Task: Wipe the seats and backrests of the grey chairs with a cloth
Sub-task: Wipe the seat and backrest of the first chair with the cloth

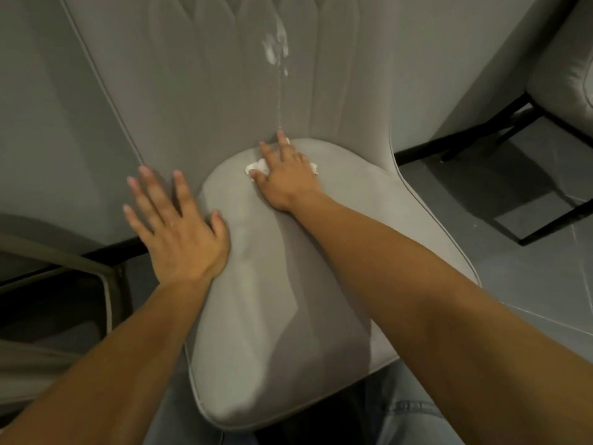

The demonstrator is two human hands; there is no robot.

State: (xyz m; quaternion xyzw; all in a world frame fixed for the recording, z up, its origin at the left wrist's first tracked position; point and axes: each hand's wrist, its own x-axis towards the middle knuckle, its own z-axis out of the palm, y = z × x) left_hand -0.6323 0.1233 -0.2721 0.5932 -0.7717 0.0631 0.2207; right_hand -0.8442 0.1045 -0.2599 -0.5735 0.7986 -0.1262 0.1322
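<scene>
Readable text: you have none anywhere in this view.
Grey chair [276, 316]: its seat and backrest show you plain fabric with piping, no tag or brand mark.
Cloth [258, 167]: the white bits you can see under the hand carry no print.
Second chair [564, 75]: plain upholstery, no label facing you.
Denim at the bottom edge [410, 409]: you see a small dark mark there, too blurred to read as letters.
Floor tiles [545, 284]: no signs or numbers.
</scene>
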